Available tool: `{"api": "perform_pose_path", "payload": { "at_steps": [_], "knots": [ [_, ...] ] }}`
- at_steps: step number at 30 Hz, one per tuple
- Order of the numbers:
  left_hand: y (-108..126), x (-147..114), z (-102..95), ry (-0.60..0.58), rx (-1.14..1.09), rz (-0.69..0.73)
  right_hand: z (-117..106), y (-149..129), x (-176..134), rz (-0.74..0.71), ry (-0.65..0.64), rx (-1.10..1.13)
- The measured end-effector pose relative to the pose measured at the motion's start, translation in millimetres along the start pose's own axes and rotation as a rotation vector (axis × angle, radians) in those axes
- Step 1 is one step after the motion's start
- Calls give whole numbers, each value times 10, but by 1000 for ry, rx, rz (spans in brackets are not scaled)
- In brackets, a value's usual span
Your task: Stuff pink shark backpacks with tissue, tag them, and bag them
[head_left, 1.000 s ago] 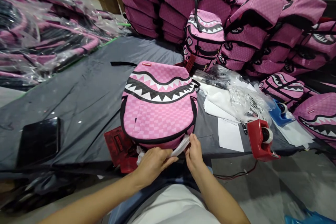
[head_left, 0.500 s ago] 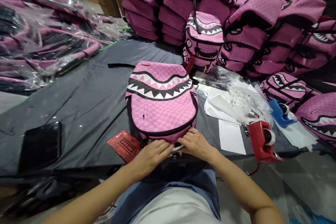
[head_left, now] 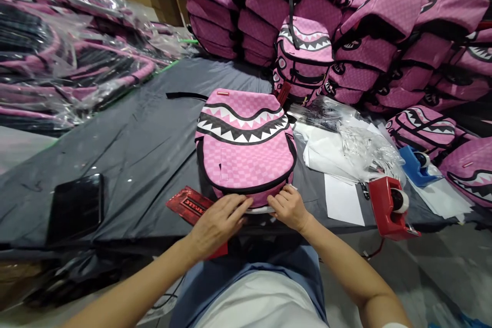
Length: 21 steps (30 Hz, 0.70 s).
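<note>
A pink checkered backpack [head_left: 249, 164] with a black-and-white shark-teeth print lies face up, its bottom end towards me. My left hand [head_left: 222, 220] is closed on the left part of that bottom edge, fingers together. On the right part, my right hand [head_left: 287, 207] grips the edge with curled fingers. Between the hands a white strip [head_left: 259, 210] shows along the edge; what it is made of I cannot tell. Beside my left hand lies a red printed hang tag [head_left: 188, 205]. A black strap [head_left: 186, 95] sticks out from the backpack's top left.
Stacked pink backpacks [head_left: 307, 15] line the back. Plastic-wrapped backpacks [head_left: 96, 56] are piled on the left. A black tablet-like device [head_left: 76, 205] lies at left. Papers and clear bags [head_left: 353, 146], a red tape dispenser [head_left: 390, 207] and a blue one [head_left: 418, 165] are at right.
My hands have moved apart along the bottom edge, and more of the white strip shows between them. The whole scene has shifted slightly right in view.
</note>
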<state>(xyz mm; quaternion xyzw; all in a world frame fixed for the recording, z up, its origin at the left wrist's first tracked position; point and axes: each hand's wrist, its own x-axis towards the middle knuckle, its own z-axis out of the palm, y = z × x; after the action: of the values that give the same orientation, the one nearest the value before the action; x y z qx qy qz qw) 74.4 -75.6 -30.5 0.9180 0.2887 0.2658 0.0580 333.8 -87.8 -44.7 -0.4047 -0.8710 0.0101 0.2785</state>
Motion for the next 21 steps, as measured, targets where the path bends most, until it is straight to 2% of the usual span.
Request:
{"api": "perform_pose_path", "payload": {
  "at_steps": [2,4,7,11,14,16,19,21],
  "knots": [
    [215,247,-81,-96,-225,-101,-5,33,-54,-19,-25,-33],
    [321,535,-100,-278,-475,-216,-31,87,-113,-34,-18,-45],
    [311,899,-7,-532,-719,-294,-74,197,-177,-39,28,-14],
    [275,1043,164,-672,-826,-311,-65,247,-163,-83,78,-102],
    [325,975,162,-703,-832,-358,-113,109,-178,-43,71,-120],
    [351,920,113,-671,-831,-418,-251,-21,-305,43,109,-146],
    [290,838,104,-576,-845,-545,-643,-122,-762,261,283,-243],
    [178,775,202,-484,-854,-609,-1010,-93,-1208,518,462,-356]
  ]
}}
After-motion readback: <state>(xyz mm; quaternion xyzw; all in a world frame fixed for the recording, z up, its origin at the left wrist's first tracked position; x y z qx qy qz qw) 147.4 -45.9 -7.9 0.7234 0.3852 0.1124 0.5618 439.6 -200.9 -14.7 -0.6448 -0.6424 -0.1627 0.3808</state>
